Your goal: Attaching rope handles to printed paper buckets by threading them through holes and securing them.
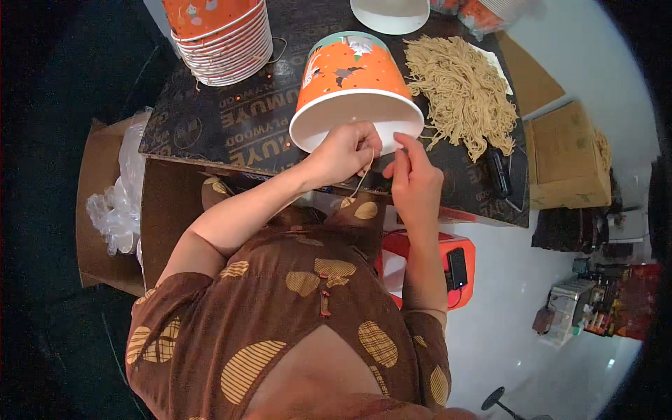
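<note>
An orange paper bucket (357, 70) with a printed pattern lies on its side on the dark plywood table, its white mouth facing me. My left hand (343, 150) is at the near rim, thumb and fingers pinched on a thin tan cord (363, 180) whose end dangles below the table edge. Close beside it, my right hand (418, 182) has its thumb and forefinger pressed together at the right side of the rim. Whatever lies between those fingertips is too small to make out. Right of the bucket is a heap of tan cords (462, 91).
A stack of orange buckets (227, 52) stands at the table's far left. A white container (392, 17) is at the back, and a black-handled tool (500, 173) lies at right. Cardboard boxes (570, 157) flank the table. A red stool (462, 280) carries a black device (456, 268).
</note>
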Action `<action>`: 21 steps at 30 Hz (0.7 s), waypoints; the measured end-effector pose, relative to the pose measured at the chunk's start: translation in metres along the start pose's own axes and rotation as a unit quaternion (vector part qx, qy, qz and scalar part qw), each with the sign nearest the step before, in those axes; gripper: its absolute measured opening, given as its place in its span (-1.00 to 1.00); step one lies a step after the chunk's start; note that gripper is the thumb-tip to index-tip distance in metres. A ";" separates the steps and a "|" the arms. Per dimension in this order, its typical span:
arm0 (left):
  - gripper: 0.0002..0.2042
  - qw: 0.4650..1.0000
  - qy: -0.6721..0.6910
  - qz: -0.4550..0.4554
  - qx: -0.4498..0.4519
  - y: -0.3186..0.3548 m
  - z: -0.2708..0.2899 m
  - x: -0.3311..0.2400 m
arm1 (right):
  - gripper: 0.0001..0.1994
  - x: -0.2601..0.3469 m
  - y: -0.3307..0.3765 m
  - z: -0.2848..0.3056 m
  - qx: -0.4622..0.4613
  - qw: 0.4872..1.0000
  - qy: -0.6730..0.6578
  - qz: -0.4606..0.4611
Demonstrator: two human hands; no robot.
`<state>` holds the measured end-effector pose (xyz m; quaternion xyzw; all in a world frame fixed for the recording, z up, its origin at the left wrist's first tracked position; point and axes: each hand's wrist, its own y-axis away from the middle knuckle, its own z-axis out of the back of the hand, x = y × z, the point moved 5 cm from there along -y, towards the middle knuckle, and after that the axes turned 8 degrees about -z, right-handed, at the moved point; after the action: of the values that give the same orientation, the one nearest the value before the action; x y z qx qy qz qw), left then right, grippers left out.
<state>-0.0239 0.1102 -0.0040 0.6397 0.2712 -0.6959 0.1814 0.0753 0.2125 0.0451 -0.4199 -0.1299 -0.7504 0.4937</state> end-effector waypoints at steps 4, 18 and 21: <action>-0.95 1.000 0.011 -0.020 -0.017 0.001 0.000 0.000 | -0.77 -0.007 -0.009 -0.008 0.027 1.000 0.007 -0.010; -0.94 0.998 0.054 -0.012 -0.026 -0.002 0.004 0.003 | -0.97 -0.021 -0.012 -0.025 0.009 0.999 0.040 0.010; -0.93 0.998 0.060 0.013 -0.031 -0.003 0.006 0.000 | -0.96 -0.023 -0.004 -0.023 -0.020 0.999 -0.005 0.042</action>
<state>-0.0309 0.1091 -0.0032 0.6778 0.2943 -0.6454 0.1936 0.0640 0.2152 0.0140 -0.4387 -0.0994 -0.7294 0.5154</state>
